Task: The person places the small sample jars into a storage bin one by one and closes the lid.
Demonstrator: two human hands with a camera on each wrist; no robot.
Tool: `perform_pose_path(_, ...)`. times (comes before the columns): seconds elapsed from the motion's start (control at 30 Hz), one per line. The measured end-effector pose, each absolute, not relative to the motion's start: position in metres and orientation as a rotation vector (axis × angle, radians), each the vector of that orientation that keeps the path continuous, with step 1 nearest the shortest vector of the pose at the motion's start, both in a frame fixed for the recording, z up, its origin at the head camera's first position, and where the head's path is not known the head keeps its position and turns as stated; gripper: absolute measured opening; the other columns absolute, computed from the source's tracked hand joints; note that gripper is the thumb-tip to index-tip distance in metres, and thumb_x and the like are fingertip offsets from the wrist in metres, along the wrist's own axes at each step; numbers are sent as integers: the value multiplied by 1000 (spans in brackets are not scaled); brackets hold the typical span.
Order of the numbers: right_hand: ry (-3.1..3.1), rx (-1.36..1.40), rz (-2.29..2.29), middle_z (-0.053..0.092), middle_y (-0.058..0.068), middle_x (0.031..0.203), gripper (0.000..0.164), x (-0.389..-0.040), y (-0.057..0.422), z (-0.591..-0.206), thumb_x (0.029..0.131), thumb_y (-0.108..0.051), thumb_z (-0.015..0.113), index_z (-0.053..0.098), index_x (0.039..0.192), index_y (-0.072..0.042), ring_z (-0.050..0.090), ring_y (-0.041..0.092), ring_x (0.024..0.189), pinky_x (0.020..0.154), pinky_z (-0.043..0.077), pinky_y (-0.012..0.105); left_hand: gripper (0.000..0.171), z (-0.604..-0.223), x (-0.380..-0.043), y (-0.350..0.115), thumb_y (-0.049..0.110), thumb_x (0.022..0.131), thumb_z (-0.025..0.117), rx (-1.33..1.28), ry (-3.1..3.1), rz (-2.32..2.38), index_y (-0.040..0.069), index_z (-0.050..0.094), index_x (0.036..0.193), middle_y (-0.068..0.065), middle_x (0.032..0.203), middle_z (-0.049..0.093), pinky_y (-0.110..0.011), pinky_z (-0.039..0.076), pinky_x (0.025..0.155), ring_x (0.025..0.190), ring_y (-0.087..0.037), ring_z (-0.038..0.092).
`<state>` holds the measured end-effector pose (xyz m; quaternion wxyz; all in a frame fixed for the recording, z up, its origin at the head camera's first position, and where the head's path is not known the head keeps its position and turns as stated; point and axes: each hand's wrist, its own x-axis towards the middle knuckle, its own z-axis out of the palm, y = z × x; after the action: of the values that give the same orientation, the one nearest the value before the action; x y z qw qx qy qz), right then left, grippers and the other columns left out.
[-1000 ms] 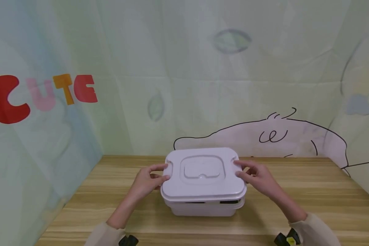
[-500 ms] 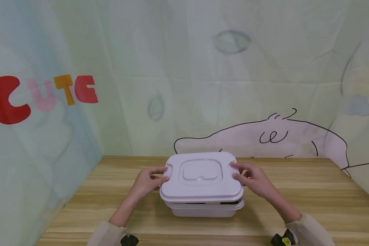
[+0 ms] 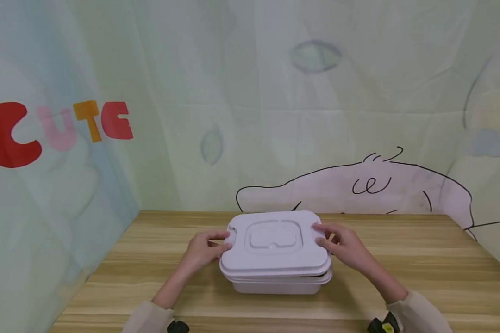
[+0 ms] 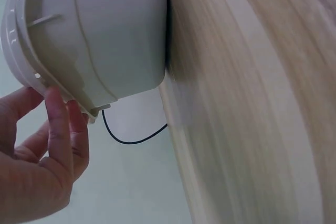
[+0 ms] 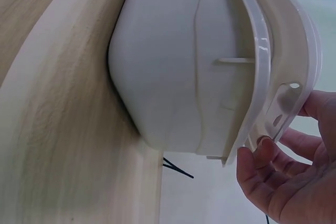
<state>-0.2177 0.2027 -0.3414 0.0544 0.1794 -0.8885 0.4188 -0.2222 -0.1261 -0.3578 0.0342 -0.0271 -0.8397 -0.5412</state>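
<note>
A white plastic box (image 3: 276, 288) stands on the wooden table, its white lid (image 3: 275, 259) lying over it. At the front right a thin dark gap shows between lid and box. The left hand (image 3: 205, 249) grips the lid's left edge with thumb and fingers. On the opposite side the right hand (image 3: 342, 243) pinches the lid's right edge. In the right wrist view the lid (image 5: 294, 40) stands slightly off the box's rim (image 5: 261, 61), with fingertips under its edge. In the left wrist view lid and box rim sit close together. The box's contents are hidden.
The wooden table (image 3: 150, 277) reaches back to a printed cloth backdrop (image 3: 183, 162). Colourful letters and a black-outlined cartoon figure (image 3: 404, 185) mark the cloth. Dark wrist devices (image 3: 383, 323) sit at both sleeves.
Both hands have lowered the lid, its back edge dropping most. The gap along the front has narrowed and now shows only towards the right. The box has stayed in place.
</note>
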Motion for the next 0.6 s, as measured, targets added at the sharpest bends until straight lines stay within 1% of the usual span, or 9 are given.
perform_pose_path(0.2, -2672, 575, 1304, 52, 7, 85, 38, -216, 206, -345, 86, -17, 63, 58, 118, 4, 48, 10, 57, 49, 43, 23, 29, -356, -221, -122, 4, 77, 70, -98, -2598, -1633, -3, 65, 104, -13, 93, 65, -35, 53, 62, 69, -13, 56)
perform_pose_path(0.43, -2718, 504, 1261, 50, 6, 83, 37, -216, 207, -353, 86, -16, 63, 58, 118, 0, 48, 11, 59, 49, 43, 23, 29, -354, -217, -119, 4, 76, 70, -116, -2644, -1534, -2, 66, 104, -11, 86, 66, -28, 51, 57, 68, -13, 57)
perform_pose_path(0.6, -2714, 492, 1260, 49, 5, 80, 37, -216, 207, -356, 85, -17, 63, 58, 118, 0, 47, 11, 59, 48, 41, 22, 29, -354, -216, -119, 5, 76, 70, -105, -2663, -1521, -1, 66, 104, -9, 79, 65, -26, 51, 56, 66, -12, 57)
